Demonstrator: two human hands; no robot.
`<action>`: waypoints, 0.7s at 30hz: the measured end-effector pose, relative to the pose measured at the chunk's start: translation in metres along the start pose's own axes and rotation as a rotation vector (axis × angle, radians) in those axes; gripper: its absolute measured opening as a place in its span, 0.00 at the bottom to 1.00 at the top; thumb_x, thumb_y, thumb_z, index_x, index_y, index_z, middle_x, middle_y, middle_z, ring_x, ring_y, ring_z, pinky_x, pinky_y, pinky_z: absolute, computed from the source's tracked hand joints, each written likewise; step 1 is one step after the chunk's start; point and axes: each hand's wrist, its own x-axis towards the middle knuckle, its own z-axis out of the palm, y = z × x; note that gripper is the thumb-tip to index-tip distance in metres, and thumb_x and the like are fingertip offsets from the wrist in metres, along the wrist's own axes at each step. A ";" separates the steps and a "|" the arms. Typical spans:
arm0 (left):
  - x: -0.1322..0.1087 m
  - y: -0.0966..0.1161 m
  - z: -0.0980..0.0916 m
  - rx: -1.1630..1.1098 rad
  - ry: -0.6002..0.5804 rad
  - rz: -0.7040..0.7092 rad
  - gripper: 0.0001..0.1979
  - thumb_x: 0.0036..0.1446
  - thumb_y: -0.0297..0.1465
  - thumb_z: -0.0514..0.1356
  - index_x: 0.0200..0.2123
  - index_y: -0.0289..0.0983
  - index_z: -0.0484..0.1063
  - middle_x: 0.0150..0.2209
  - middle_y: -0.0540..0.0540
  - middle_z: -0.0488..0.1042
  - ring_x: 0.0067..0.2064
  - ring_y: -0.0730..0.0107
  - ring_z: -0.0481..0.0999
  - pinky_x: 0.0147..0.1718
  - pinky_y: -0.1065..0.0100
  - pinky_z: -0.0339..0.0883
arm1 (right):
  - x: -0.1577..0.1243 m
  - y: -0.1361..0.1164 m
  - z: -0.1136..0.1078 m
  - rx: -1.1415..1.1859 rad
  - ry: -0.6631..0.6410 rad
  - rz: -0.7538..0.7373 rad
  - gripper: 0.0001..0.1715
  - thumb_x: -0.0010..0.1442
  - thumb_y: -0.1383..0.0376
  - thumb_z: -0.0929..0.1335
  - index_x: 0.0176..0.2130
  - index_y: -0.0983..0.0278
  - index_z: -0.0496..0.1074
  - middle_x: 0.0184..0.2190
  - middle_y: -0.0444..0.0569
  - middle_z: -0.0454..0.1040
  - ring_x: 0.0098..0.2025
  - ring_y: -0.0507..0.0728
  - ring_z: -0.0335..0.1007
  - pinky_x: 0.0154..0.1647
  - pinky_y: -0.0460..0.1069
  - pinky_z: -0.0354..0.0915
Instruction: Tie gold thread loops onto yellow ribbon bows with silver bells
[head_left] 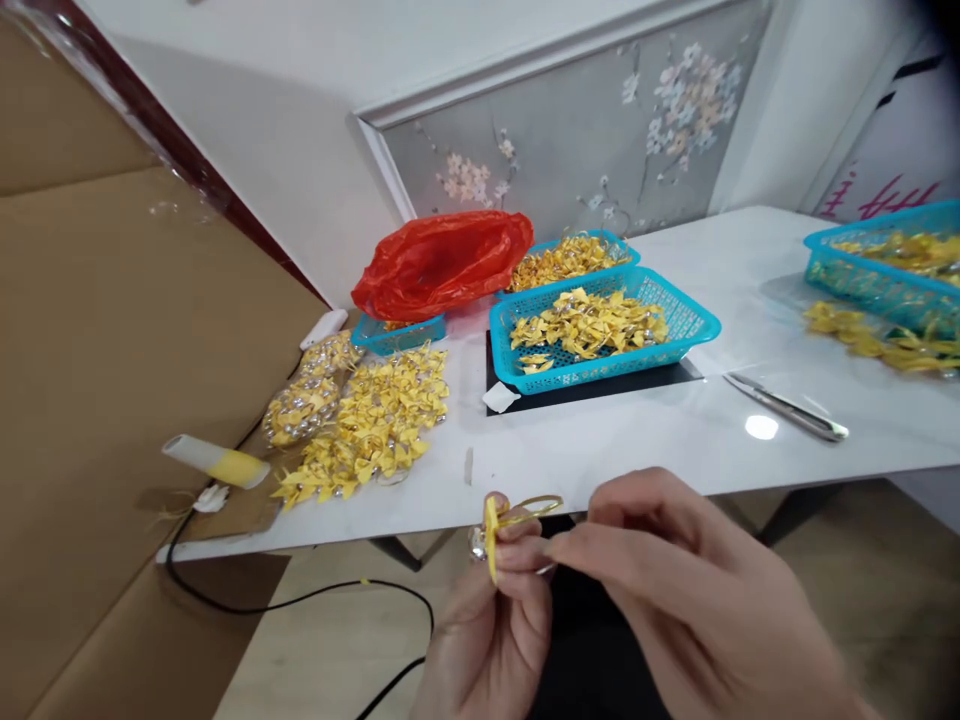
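My left hand (491,630) pinches a small yellow ribbon bow (493,535) with a thin gold loop (532,507) and a silvery bead at its base. My right hand (675,590) has its fingers pressed together on the same bow from the right. Both hands hover below the front edge of the white table (675,440). A heap of finished yellow bows (371,420) lies on the table to the left. Straight ahead stands a blue basket (694,325) with more bows inside.
A glue gun (217,462) with a black cord lies at the table's left end. Scissors (787,408) rest to the right. A red plastic bag (442,260), a second blue basket (626,250) and a third (862,280) stand farther back. Brown cardboard (90,350) fills the left.
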 end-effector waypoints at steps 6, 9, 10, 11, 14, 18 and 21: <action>0.001 0.008 -0.006 0.148 0.019 -0.008 0.15 0.53 0.09 0.62 0.33 0.32 0.81 0.32 0.45 0.85 0.30 0.81 0.84 0.29 0.90 0.73 | 0.007 -0.002 0.021 -0.111 0.022 -0.126 0.14 0.64 0.73 0.63 0.33 0.65 0.77 0.28 0.49 0.67 0.28 0.52 0.65 0.24 0.45 0.67; 0.002 0.010 -0.009 0.261 0.027 0.017 0.16 0.56 0.11 0.60 0.35 0.36 0.81 0.35 0.48 0.86 0.33 0.83 0.84 0.32 0.90 0.73 | 0.006 -0.001 0.026 -0.185 0.061 -0.131 0.14 0.63 0.72 0.63 0.33 0.63 0.76 0.28 0.48 0.67 0.29 0.53 0.64 0.26 0.46 0.66; 0.002 0.009 -0.009 0.284 0.007 0.031 0.16 0.55 0.11 0.60 0.35 0.36 0.81 0.34 0.49 0.85 0.32 0.83 0.83 0.32 0.91 0.72 | 0.006 -0.001 0.027 -0.212 0.057 -0.134 0.14 0.63 0.72 0.63 0.32 0.63 0.76 0.28 0.48 0.68 0.29 0.53 0.64 0.26 0.46 0.66; 0.002 0.009 -0.009 0.298 -0.015 0.051 0.17 0.54 0.10 0.61 0.35 0.36 0.80 0.32 0.50 0.85 0.31 0.84 0.83 0.32 0.91 0.71 | 0.006 -0.001 0.027 -0.236 0.049 -0.136 0.14 0.63 0.72 0.62 0.31 0.62 0.75 0.28 0.48 0.68 0.29 0.53 0.63 0.27 0.47 0.66; 0.004 0.005 -0.007 0.338 -0.034 0.123 0.21 0.54 0.09 0.59 0.40 0.39 0.80 0.30 0.52 0.83 0.29 0.84 0.82 0.32 0.91 0.71 | 0.008 -0.001 0.026 -0.273 0.052 -0.129 0.17 0.64 0.72 0.62 0.27 0.63 0.72 0.26 0.48 0.66 0.28 0.53 0.61 0.26 0.48 0.63; 0.005 0.003 -0.006 0.428 0.026 0.179 0.25 0.54 0.09 0.56 0.45 0.40 0.78 0.32 0.51 0.83 0.29 0.81 0.82 0.31 0.89 0.72 | 0.011 -0.002 0.023 -0.281 0.074 -0.223 0.13 0.64 0.74 0.64 0.32 0.70 0.76 0.25 0.49 0.66 0.27 0.52 0.60 0.23 0.47 0.58; 0.005 0.004 -0.009 0.445 0.044 0.194 0.22 0.53 0.10 0.59 0.42 0.40 0.79 0.31 0.50 0.83 0.30 0.79 0.83 0.32 0.87 0.74 | 0.012 -0.001 0.020 -0.281 0.058 -0.237 0.14 0.64 0.75 0.63 0.32 0.73 0.77 0.24 0.49 0.65 0.26 0.52 0.58 0.22 0.47 0.57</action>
